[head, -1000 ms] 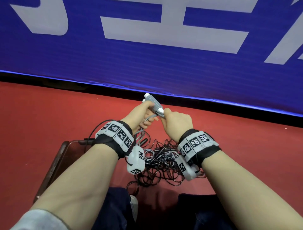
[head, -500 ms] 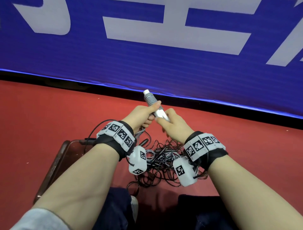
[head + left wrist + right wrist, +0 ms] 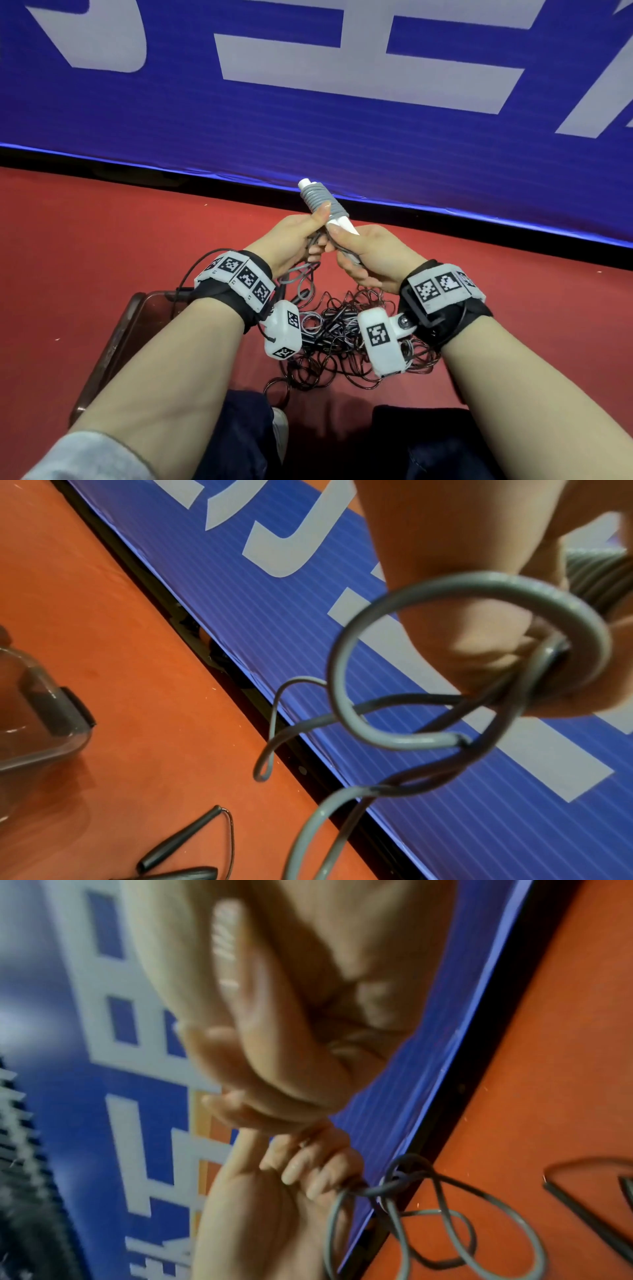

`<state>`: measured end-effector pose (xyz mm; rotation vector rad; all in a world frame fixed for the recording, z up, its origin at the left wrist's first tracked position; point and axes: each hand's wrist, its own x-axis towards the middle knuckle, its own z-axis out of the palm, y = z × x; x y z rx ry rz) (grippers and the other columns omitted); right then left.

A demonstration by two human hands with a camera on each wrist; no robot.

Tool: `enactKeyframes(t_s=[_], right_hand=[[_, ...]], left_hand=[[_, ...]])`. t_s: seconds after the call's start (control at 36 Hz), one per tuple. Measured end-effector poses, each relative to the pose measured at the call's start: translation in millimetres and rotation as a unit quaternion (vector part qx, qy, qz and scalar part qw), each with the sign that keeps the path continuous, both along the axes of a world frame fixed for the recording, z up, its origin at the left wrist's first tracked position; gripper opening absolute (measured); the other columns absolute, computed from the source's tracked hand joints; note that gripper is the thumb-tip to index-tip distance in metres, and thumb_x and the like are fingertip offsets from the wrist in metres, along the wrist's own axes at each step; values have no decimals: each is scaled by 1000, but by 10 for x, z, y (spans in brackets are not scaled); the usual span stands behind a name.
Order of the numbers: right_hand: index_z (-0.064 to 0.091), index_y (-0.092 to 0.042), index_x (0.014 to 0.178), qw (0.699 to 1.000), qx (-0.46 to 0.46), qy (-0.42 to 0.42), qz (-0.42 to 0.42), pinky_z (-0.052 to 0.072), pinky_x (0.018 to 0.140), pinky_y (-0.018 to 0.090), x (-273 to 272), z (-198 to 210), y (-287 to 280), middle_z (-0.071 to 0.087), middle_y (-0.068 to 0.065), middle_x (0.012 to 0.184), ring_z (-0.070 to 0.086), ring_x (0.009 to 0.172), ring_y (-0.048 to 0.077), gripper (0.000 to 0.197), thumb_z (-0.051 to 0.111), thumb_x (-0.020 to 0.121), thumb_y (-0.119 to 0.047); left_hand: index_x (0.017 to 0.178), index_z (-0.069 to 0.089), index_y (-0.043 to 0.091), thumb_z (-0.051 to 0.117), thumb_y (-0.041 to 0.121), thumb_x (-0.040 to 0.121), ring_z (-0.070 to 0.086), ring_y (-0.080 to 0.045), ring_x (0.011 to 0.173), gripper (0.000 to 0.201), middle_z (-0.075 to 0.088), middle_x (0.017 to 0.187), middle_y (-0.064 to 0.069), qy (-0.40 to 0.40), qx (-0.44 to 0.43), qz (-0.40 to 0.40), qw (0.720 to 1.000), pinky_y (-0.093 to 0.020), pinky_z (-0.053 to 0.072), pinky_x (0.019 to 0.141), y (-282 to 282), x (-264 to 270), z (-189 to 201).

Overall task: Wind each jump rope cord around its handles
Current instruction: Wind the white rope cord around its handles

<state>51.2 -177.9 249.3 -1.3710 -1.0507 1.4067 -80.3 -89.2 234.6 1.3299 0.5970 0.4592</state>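
Observation:
A pair of white jump rope handles (image 3: 340, 222) is held up over the red floor, with grey cord coil (image 3: 317, 197) wound round the upper part. My left hand (image 3: 298, 236) grips them from the left, thumb pressing on the coil. Loose grey cord (image 3: 301, 277) hangs in loops from its curled fingers (image 3: 479, 653); the loops (image 3: 479, 588) fill the left wrist view. My right hand (image 3: 370, 253) grips the lower ends of the handles. The right wrist view is blurred; the grey cord (image 3: 445, 1213) dangles there below both hands.
A tangled pile of black ropes (image 3: 342, 346) lies on the floor under my wrists, with black handles (image 3: 178, 840) beside it. A clear box (image 3: 113, 342) stands at the left. A blue banner wall (image 3: 342, 137) closes off the far side.
My right hand came down from the top of the handles to grip their lower ends. My left thumb moved up onto the coil. The handles rose slightly.

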Motion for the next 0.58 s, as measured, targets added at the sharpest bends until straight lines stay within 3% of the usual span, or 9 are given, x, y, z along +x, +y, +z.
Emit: enactKeyframes(t_s=[0.14, 0.25, 0.31, 0.47, 0.58], right_hand=[[54, -1, 83, 995, 50, -79, -26, 22, 31, 15, -57, -16, -2, 44, -1, 34, 28, 21, 12, 44, 42, 102, -38], [55, -3, 73, 985, 74, -134, -78, 20, 32, 16, -64, -41, 30, 39, 3, 36, 25, 24, 12, 46, 46, 100, -40], [54, -5, 69, 980, 82, -148, -100, 21, 32, 16, -70, -53, 52, 36, 2, 35, 26, 24, 11, 44, 48, 100, -35], [54, -8, 70, 970, 56, -216, -93, 28, 36, 17, -71, -67, 80, 41, -1, 42, 33, 30, 7, 28, 50, 97, -13], [58, -3, 86, 931, 32, -353, -83, 35, 51, 26, -72, -114, 140, 47, -1, 60, 44, 49, 14, 21, 52, 96, -21]], left_hand=[[90, 52, 2, 42, 52, 92, 33, -12, 46, 52, 44, 55, -4, 1, 37, 11, 999, -23, 33, 47, 7, -15, 13], [71, 51, 4, 43, 62, 84, 34, -15, 44, 60, 40, 46, -1, 38, 88, 41, 995, -24, 37, 49, -1, -19, -2], [62, 49, 6, 42, 58, 90, 33, -17, 42, 60, 38, 41, 0, 49, 95, 58, 993, -25, 36, 47, 1, -19, -6], [60, 54, 7, 42, 47, 99, 26, -16, 40, 57, 31, 39, 0, 91, 109, 81, 986, -23, 29, 43, 23, -52, -20], [61, 54, 5, 42, 42, 100, 24, -11, 35, 55, 30, 38, 1, 113, 115, 83, 983, -20, 25, 40, 26, -29, -34]])
